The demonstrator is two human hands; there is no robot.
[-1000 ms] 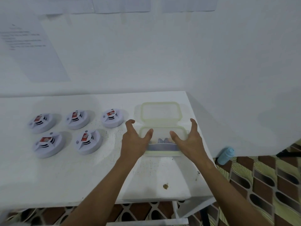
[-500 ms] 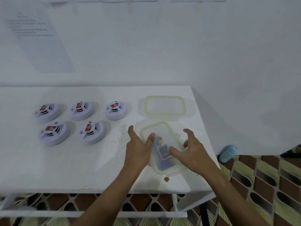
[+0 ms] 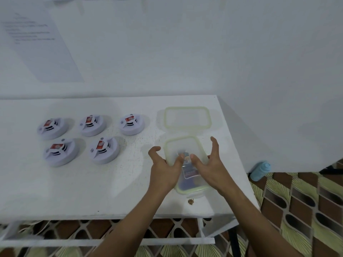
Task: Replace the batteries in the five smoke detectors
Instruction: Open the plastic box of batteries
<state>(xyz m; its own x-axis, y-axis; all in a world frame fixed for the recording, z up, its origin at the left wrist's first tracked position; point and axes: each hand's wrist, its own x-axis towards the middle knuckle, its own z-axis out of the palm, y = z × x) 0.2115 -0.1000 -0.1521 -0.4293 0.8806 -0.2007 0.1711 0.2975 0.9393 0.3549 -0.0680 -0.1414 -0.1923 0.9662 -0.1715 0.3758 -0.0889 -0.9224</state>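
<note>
Several white round smoke detectors with red labels lie in two rows on the left of the white table (image 3: 92, 191); the nearest is detector (image 3: 104, 150). A clear plastic container (image 3: 182, 140) with a pale green rim stands lengthwise near the front right edge. A battery pack (image 3: 189, 170) lies inside it. My left hand (image 3: 163, 169) grips the container's left wall, thumb over the rim. My right hand (image 3: 211, 166) grips its right wall, with the thumb inside too. The container's lid (image 3: 187, 108) lies flat just behind it.
The table's right edge is close beside the container. A blue bottle (image 3: 259, 170) lies on the patterned floor to the right. A small brown speck (image 3: 190, 201) sits in front of the container. Paper sheets (image 3: 37, 43) hang on the white wall behind.
Both hands have turned the container from crosswise to lengthwise and drawn it toward the front edge, away from the lid. The detectors and lid have not moved.
</note>
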